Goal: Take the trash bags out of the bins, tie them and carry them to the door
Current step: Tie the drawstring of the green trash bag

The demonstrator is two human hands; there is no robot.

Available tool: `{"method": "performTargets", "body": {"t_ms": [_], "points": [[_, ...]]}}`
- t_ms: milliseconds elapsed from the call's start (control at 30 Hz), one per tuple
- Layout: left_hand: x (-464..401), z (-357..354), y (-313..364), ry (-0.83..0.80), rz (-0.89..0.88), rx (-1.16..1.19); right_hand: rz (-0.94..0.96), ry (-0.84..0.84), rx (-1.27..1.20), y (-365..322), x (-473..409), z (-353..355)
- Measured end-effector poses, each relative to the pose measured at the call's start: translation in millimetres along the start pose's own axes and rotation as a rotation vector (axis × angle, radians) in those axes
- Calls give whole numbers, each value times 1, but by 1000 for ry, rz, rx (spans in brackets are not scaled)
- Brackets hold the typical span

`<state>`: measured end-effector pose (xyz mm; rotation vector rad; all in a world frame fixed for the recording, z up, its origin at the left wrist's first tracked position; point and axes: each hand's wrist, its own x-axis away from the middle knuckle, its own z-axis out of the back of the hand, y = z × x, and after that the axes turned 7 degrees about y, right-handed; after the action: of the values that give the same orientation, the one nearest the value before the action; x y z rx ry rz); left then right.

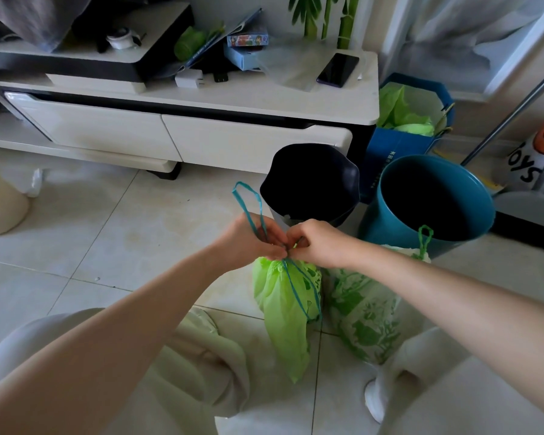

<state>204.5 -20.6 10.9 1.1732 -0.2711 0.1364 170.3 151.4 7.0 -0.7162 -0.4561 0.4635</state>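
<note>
A light green trash bag (283, 309) hangs just above the tiled floor, its neck gathered by a blue drawstring (248, 208). My left hand (248, 243) pinches the drawstring at the bag's neck, and one loop stands up above it. My right hand (318, 246) pinches the string from the other side, fingertips meeting the left hand's. A second bag (365, 315), white with green print and a green drawstring loop, sits on the floor just right of the first. Behind them stand a dark bin (311, 183) and a teal bin (434, 199), both without bags.
A white TV cabinet (201, 127) runs along the back with a phone (338, 70) and boxes on top. A blue paper bag (402, 142) with green plastic stands behind the bins. Metal poles (512, 111) lean at the right. My knees fill the bottom of the view.
</note>
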Motion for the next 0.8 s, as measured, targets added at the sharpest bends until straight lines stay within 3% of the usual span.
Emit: {"method": "performTargets", "body": {"t_ms": [533, 800], "points": [[3, -14, -3, 80, -366, -668, -224, -7, -299, 2, 2, 0], [8, -13, -10, 102, -591, -689, -361, -100, -535, 7, 0, 4]]}}
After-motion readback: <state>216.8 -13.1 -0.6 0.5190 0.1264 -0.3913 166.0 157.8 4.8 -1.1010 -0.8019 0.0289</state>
